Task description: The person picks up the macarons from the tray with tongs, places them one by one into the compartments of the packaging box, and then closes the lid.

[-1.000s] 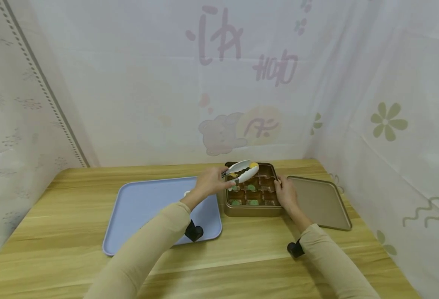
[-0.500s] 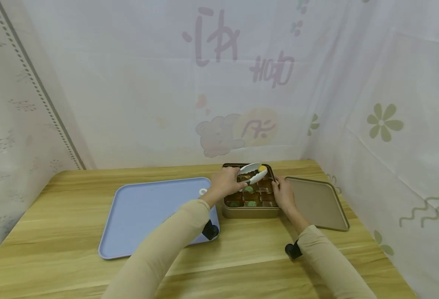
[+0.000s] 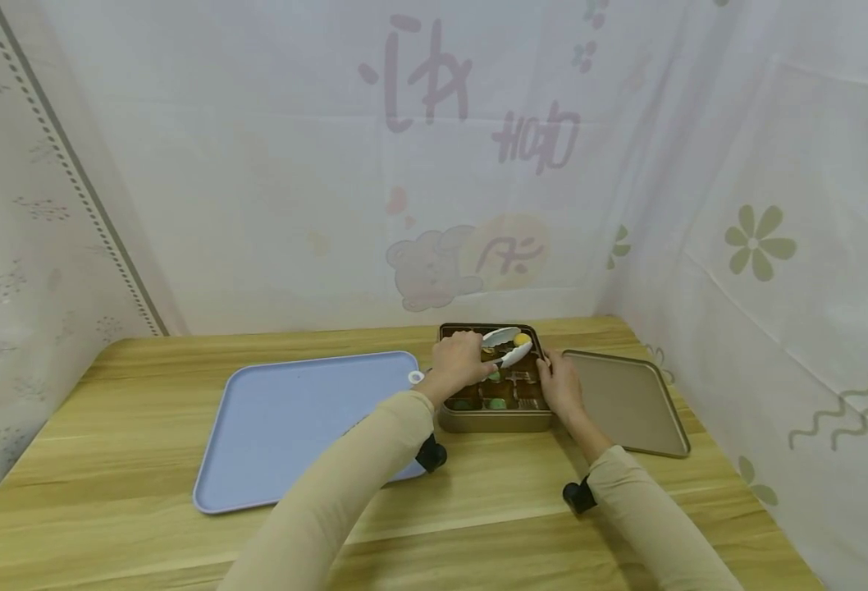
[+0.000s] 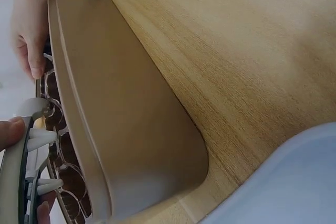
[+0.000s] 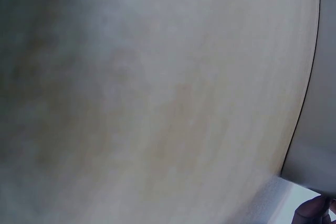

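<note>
My left hand (image 3: 458,361) squeezes the tongs (image 3: 517,355), thumb against one arm and fingers round the other. Their heads are white, scalloped along the edges, and the left wrist view shows short white pegs jutting from the dark-edged arms. Between the tips sits a round yellow piece (image 3: 523,339), smooth and bright, over the far right part of the box (image 3: 496,422); whether it touches the bottom there I cannot tell.

The box is a satin bronze colour, deep, with rounded corners and a raised rim, standing towards the far edge of the worktop (image 3: 478,525), right of its middle. Inside, a glossy brown insert (image 3: 478,392) splits it into small compartments, and flat green pieces (image 3: 496,404) show in a few of them.

My right hand (image 3: 561,386) grips the box's right rim, fingers clamped on it. Just beside it, towards the worktop's far right corner, lies the bronze lid (image 3: 629,402). On the box's left lies a pale blue tray (image 3: 286,427), rounded at its corners.
</note>
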The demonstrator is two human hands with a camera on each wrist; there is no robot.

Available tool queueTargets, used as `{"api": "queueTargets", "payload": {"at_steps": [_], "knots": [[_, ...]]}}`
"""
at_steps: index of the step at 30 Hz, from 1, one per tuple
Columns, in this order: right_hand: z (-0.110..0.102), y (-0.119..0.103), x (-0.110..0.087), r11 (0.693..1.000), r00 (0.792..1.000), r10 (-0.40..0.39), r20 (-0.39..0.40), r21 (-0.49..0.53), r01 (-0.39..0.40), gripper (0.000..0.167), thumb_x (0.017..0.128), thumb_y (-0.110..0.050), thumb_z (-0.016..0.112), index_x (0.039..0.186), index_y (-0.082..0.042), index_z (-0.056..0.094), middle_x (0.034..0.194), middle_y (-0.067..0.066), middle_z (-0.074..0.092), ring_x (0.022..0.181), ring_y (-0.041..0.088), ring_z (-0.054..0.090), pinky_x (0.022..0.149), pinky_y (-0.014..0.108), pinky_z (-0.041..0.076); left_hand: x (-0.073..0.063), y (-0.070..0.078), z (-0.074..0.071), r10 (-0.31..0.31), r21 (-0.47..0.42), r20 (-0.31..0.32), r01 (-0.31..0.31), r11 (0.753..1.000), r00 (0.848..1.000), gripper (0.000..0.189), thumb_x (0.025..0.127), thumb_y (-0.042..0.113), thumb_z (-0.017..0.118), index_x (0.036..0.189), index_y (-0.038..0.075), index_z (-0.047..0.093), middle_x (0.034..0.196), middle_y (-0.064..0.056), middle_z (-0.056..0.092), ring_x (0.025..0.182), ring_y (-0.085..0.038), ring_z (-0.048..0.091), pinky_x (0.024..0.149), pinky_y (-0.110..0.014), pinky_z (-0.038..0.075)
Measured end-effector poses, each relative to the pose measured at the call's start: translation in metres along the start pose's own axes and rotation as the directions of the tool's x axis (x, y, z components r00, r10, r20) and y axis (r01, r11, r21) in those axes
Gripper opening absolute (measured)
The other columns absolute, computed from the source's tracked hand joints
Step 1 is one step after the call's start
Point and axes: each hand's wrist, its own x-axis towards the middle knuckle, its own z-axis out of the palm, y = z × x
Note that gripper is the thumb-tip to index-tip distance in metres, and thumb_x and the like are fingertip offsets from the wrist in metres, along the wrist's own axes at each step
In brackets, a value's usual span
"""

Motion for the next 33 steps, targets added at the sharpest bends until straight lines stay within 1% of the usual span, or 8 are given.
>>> {"api": "queueTargets", "payload": {"at_steps": [9,14,17,21,23,29,31,33], "knots": [[0.003,-0.002,0.0,1.0,1.0,-0.005,0.016,0.013,0.005,0.033,0.097,-0.012,0.049,0.125,0.005,0.055,0.104,0.026,0.059,0.095,0.039,0.054,0.08,0.051,0.042,-0.003,-0.002,0.0,-0.023,-0.021,0.002,0.023,1.0,1.0,0.031,0.082,0.044,0.07,0.086,0.014,0.063,0.078,-0.001,0.059,0.065,-0.018,0.055,0.057,-0.032,0.043],[0.006,-0.002,0.0,1.0,1.0,-0.007,0.013,0.017,0.007,0.033,0.096,-0.011,0.05,0.125,0.005,0.055,0.107,0.027,0.059,0.097,0.04,0.053,0.081,0.052,0.042,-0.006,-0.006,0.001,-0.034,-0.054,0.014,0.035,0.998,0.999,0.032,0.082,0.044,0.07,0.081,0.013,0.06,0.07,0.0,0.054,0.059,-0.016,0.052,0.054,-0.03,0.037],[0.007,-0.002,0.0,1.0,1.0,-0.005,0.021,0.018,0.005,0.034,0.097,-0.012,0.05,0.126,0.005,0.054,0.108,0.027,0.059,0.098,0.04,0.053,0.081,0.052,0.042,-0.008,-0.008,0.002,-0.032,-0.072,0.026,0.034,0.997,0.999,0.035,0.082,0.045,0.07,0.091,0.012,0.065,0.075,0.0,0.059,0.061,-0.016,0.053,0.055,-0.029,0.038],[0.007,0.0,-0.001,1.0,1.0,-0.015,0.018,0.018,0.015,0.033,0.097,-0.011,0.05,0.124,0.006,0.054,0.106,0.027,0.059,0.096,0.041,0.054,0.08,0.052,0.042,-0.012,-0.012,0.003,-0.031,-0.1,0.032,0.034,0.994,0.999,0.048,0.082,0.047,0.069,0.113,0.011,0.065,0.094,-0.003,0.066,0.068,-0.016,0.057,0.055,-0.029,0.041],[0.006,0.0,-0.001,1.0,1.0,-0.022,0.017,0.016,0.022,0.033,0.097,-0.011,0.05,0.124,0.007,0.054,0.105,0.028,0.059,0.095,0.041,0.054,0.079,0.052,0.043,-0.015,-0.015,0.002,-0.035,-0.14,0.021,0.038,0.989,0.999,0.052,0.081,0.048,0.069,0.118,0.012,0.064,0.093,-0.003,0.067,0.065,-0.015,0.055,0.051,-0.028,0.038],[0.003,0.003,0.0,0.999,0.999,-0.03,0.009,0.022,0.03,0.033,0.097,-0.01,0.049,0.124,0.008,0.054,0.104,0.028,0.06,0.094,0.041,0.055,0.079,0.052,0.043,-0.029,-0.031,-0.004,-0.047,-0.333,-0.007,0.042,0.942,0.999,0.065,0.081,0.046,0.07,0.132,0.01,0.055,0.057,0.0,0.051,0.048,-0.01,0.036,0.043,-0.024,0.027],[0.002,0.002,0.0,0.999,1.0,-0.026,0.015,0.027,0.025,0.033,0.098,-0.01,0.048,0.125,0.008,0.054,0.105,0.029,0.059,0.094,0.041,0.055,0.079,0.052,0.043,-0.035,-0.04,-0.007,-0.056,-0.39,-0.013,0.047,0.92,0.998,0.069,0.08,0.046,0.071,0.135,0.009,0.052,0.058,0.002,0.047,0.047,-0.01,0.034,0.043,-0.025,0.026],[0.001,0.002,0.0,0.999,0.999,-0.021,0.029,0.026,0.02,0.034,0.098,-0.011,0.047,0.126,0.008,0.052,0.107,0.029,0.058,0.095,0.041,0.054,0.079,0.052,0.043,-0.042,-0.05,-0.011,-0.075,-0.432,-0.018,0.06,0.9,0.997,0.071,0.079,0.046,0.071,0.137,0.011,0.05,0.068,0.001,0.054,0.051,-0.011,0.036,0.045,-0.025,0.029]]}}
